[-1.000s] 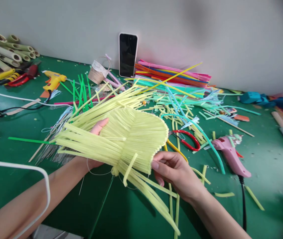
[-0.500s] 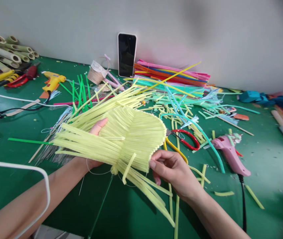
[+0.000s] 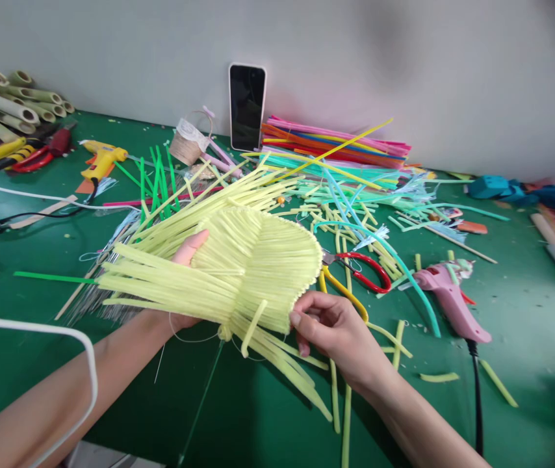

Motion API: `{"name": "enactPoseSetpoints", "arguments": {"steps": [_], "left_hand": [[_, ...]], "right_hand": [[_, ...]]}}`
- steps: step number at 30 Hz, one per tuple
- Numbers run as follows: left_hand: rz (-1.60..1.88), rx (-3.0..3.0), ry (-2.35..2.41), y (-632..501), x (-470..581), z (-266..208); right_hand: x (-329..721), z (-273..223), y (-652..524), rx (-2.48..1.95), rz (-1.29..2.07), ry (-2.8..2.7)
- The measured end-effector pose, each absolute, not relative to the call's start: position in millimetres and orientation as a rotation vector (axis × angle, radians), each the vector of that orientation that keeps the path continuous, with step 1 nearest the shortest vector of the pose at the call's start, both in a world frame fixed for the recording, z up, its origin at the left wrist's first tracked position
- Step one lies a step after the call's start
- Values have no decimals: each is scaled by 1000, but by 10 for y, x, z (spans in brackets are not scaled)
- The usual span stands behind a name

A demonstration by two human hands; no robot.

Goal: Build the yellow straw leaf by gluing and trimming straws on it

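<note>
Both hands occupied. Left hand (image 3: pixel 191 249) mostly hidden behind a pale yellow-green leaf-shaped piece (image 3: pixel 282 260), thumb showing on the near face; it grasps and supports the piece from the side and below. Right hand (image 3: pixel 329 330) pinches the lower right edge between thumb and fingers, the other fingers curled. The piece is held above the green table (image 3: pixel 526 305), face tilted toward the wearer: fuzzy strips side by side, a centre ridge, a beaded-looking rim. Loose strips trail from it, one bunch to the left, another downward past the right hand. At its lower point a small knot (image 3: pixel 225 332), with a thin green stem (image 3: pixel 203 398) running down from there; fine white thread (image 3: pixel 194 340) loops nearby. Just beyond the right edge, scissors (image 3: pixel 372 261) with a red handle loop. Farther right, a pink glue gun (image 3: pixel 453 302), strip offcuts near it. Behind the piece, a heap of yellow-green strips (image 3: pixel 238 190); beyond, a bundle of coloured strips (image 3: pixel 336 144) near the wall and a phone (image 3: pixel 247 107) propped upright. Left side: small basket (image 3: pixel 187 144), yellow glue gun (image 3: pixel 103 159), bamboo tubes (image 3: pixel 24 107) stacked at the back.
</note>
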State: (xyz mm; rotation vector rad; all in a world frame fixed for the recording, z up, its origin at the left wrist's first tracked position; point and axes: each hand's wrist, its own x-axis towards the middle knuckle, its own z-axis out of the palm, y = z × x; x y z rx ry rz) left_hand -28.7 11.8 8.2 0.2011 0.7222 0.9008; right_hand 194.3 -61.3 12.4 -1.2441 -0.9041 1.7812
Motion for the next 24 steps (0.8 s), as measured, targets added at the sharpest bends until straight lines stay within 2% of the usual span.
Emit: {"name": "enactPoseSetpoints", "arguments": {"steps": [24], "left_hand": [[929, 240, 748, 124, -323, 83]], "right_hand": [[1933, 141, -609, -1202, 1815, -865]]}}
